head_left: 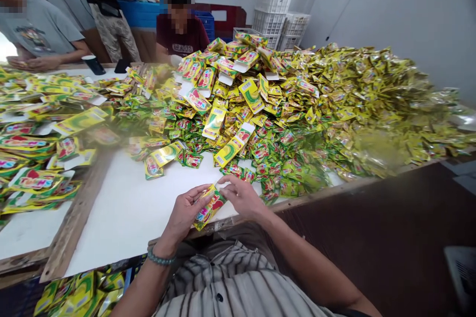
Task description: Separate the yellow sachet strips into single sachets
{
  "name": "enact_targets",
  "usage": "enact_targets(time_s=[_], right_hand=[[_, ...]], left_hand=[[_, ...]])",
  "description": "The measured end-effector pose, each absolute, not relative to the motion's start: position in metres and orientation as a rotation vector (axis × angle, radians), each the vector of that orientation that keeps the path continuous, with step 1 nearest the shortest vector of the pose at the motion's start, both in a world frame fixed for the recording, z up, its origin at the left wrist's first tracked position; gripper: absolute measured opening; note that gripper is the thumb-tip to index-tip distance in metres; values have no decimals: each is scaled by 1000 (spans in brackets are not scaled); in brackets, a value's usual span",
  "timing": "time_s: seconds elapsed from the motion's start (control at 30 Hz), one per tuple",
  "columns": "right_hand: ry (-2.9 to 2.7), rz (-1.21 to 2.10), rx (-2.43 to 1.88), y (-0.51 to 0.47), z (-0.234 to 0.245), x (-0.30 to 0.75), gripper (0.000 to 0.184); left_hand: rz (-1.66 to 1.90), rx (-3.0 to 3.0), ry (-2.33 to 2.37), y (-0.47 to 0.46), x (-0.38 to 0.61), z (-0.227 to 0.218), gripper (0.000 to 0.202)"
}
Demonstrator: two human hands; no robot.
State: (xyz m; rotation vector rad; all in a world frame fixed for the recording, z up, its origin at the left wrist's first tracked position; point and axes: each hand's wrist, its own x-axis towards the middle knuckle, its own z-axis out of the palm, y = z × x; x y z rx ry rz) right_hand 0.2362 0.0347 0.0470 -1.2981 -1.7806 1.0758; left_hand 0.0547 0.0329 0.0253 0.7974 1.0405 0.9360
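My left hand [185, 212] and my right hand [243, 198] meet at the near edge of the white table [126, 213]. Together they grip a yellow-green carton with red print [209, 206], tilted, one hand at each end. My left wrist wears a beaded bracelet [160, 258]. Just beyond my hands lie small green sachets [275, 158] and flat yellow cartons [232, 147], spilling from a big heap [260, 99].
A mound of yellow sachets [372, 94] covers the table's right side. Flattened cartons [33, 158] lie at left over a wooden strip [74, 218]. People stand across the table: a person in maroon [181, 32] and another in grey [37, 29]. White crates [277, 5] are stacked behind.
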Motion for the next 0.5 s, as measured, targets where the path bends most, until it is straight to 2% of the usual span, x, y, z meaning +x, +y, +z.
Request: enact_targets(time_s=[0.17, 0.37, 0.5], right_hand=[[-1768, 1164, -1257, 31, 55, 224, 33], [-1580, 1239, -1285, 41, 33, 202, 36], [-1717, 1097, -1189, 52, 30, 195, 43]], left_hand=[[912, 793, 1049, 40, 46, 29, 49], [744, 907, 1049, 32, 42, 34, 53], [514, 1185, 1153, 48, 18, 45, 55]])
